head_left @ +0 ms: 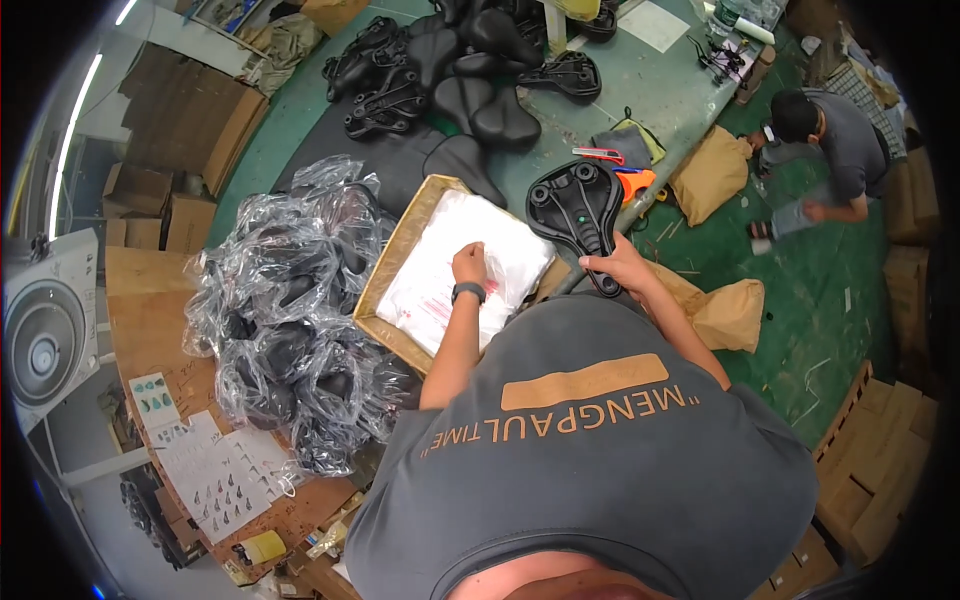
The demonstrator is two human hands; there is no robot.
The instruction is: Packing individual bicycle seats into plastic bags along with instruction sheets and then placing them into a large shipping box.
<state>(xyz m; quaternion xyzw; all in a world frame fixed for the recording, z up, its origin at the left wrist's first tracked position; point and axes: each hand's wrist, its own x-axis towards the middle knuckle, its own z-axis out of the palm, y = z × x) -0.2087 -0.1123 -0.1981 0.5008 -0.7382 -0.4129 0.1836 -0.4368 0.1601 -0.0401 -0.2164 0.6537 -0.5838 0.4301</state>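
My right hand grips a black bicycle saddle by its narrow nose, with its ribbed underside facing up. A shallow cardboard box in front of me holds a stack of white plastic bags with red print. Over the stack, my left hand is closed, its fingers pinched on the top plastic bag; the fingertips are partly hidden. A dark band circles that wrist.
Saddles wrapped in clear plastic are heaped left of the box. Bare black saddles pile up beyond it. A red utility knife and an orange tool lie near the table edge. Another person crouches at right.
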